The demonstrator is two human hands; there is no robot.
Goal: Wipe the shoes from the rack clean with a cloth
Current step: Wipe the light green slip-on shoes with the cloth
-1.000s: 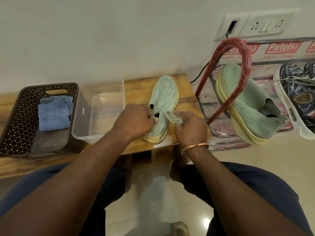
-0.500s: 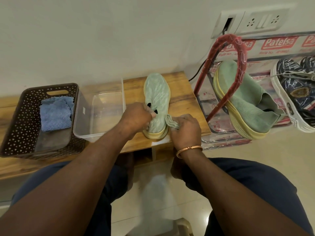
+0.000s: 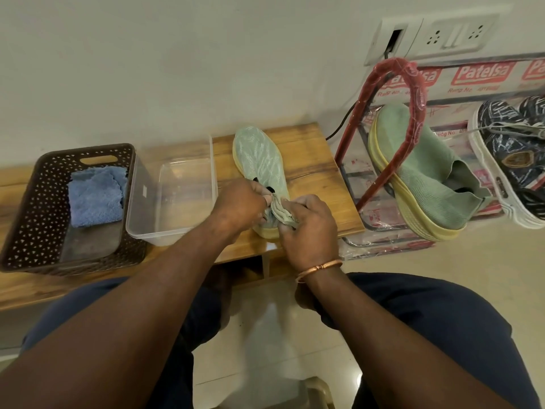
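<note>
With the left hand [image 3: 240,205] gripping the green shoe [image 3: 259,157] at its collar, the right hand [image 3: 309,228], clutching the cloth [image 3: 281,211], should rub the near heel firmly.

Bench [image 3: 314,169] crowded left, open right
Basket [image 3: 17,231] and tub [image 3: 138,231] fill the bench left of the shoe [image 3: 259,159]; bare wood lies between shoe and rack [image 3: 414,93], which walls off the right end.

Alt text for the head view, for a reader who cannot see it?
Two hands work at the heel end of a green shoe on a wooden bench: the left hand grips its collar, the right hand pinches bunched grey-green fabric there. A blue cloth lies in a brown basket at left.
</note>
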